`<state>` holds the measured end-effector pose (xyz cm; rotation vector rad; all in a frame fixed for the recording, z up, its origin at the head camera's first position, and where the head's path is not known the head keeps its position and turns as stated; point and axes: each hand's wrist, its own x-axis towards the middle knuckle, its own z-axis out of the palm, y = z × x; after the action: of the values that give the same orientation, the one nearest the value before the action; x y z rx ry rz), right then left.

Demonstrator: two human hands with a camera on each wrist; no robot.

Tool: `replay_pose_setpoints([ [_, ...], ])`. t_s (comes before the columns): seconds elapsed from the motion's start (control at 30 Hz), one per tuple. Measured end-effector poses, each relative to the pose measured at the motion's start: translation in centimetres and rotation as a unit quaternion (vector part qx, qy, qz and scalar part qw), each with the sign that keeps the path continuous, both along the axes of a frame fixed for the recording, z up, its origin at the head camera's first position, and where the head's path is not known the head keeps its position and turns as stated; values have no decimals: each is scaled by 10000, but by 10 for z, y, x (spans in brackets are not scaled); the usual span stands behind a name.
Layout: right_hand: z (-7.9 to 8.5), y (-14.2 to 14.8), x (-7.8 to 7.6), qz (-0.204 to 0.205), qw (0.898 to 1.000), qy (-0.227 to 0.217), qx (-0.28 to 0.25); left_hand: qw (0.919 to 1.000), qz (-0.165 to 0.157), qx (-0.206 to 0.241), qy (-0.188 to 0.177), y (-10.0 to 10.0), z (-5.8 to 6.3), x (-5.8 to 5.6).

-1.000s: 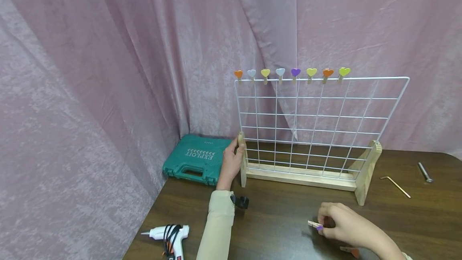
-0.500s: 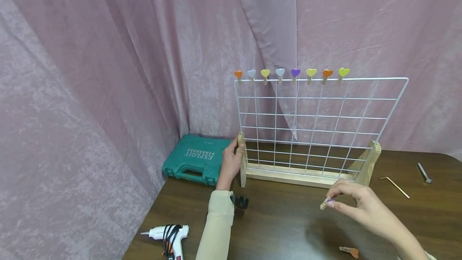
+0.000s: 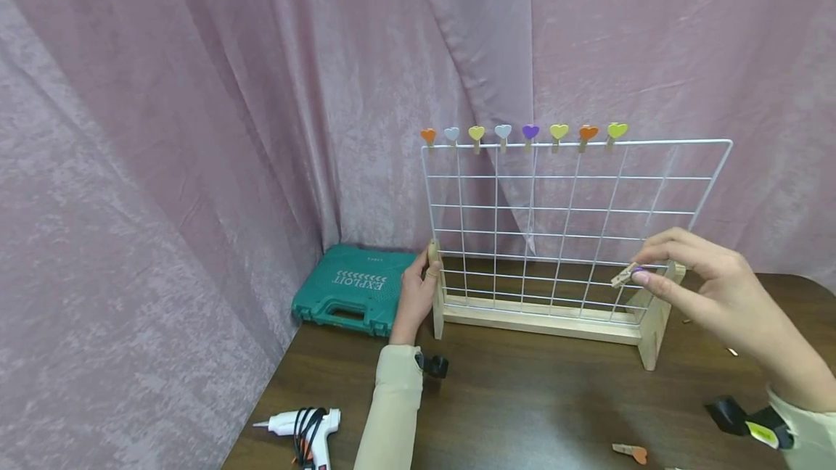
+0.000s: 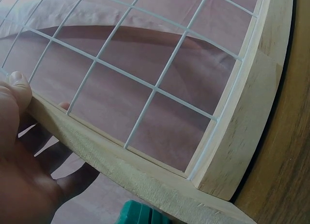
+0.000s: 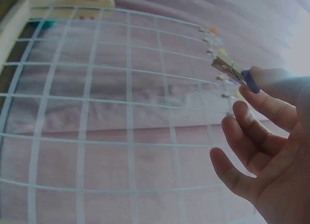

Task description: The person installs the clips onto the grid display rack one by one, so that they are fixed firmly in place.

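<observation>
My right hand (image 3: 708, 278) pinches a wooden clothespin (image 3: 623, 275) with a purple heart between thumb and forefinger, in front of the grid's lower right. In the right wrist view the clothespin (image 5: 229, 68) points away from the fingertips, and the other fingers are spread. My left hand (image 3: 416, 292) grips the left wooden upright (image 3: 435, 289) of the stand; in the left wrist view its thumb lies on the wood's near side and fingers pass behind. The white wire grid (image 3: 529, 208) stands upright in the wooden base (image 3: 542, 325). Several heart clothespins, including a purple one (image 3: 530, 132), line its top wire.
A teal tool case (image 3: 359, 285) lies left of the stand. The white glue gun (image 3: 305, 426) with a wound black cord is at the front left. An orange-heart clothespin (image 3: 630, 452) lies on the brown table (image 3: 509, 397). A pink curtain (image 3: 366, 93) hangs behind.
My right hand has lifted the purple-heart clothespin from near the table up and to the right, to the grid's lower right. The left hand has stayed on the upright.
</observation>
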<state>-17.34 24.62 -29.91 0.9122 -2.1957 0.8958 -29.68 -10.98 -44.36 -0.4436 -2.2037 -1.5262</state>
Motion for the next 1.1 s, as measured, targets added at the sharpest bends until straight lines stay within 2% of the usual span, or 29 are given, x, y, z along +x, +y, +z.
replay_pose_setpoints([
  [0.13, 24, 2, -9, 8, 9994, 346, 26, 10000, -22, 25, 65, -4, -19, -16],
  [0.17, 29, 3, -12, 17, 9991, 413, 40, 10000, -12, 19, 93, -4, -19, -17],
  [0.3, 46, 2, -19, -74, 9982, 560, 215, 9999, 55, -18, 154, -5, -18, -17],
  [0.43, 60, 2, -25, -380, 9955, 757, 422, 9997, 106, -43, 198, -7, -17, -15],
  [0.63, 85, 4, -37, -734, 9838, 1436, 786, 9998, 68, -31, 179, -7, -18, -15],
  [0.73, 97, 5, -45, -649, 9795, 1688, 889, 9998, 99, -32, 148, -7, -18, -15],
  [0.9, 113, 8, -58, -557, 9737, 1842, 1218, 10000, 64, 1, 59, -6, -17, -14],
  [0.97, 117, 9, -61, -652, 9718, 1815, 1355, 10000, 38, 33, 49, -5, -15, -12],
  [1.1, 125, 12, -68, -809, 9706, 1756, 1433, 10000, 25, -20, 77, 0, 1, 0],
])
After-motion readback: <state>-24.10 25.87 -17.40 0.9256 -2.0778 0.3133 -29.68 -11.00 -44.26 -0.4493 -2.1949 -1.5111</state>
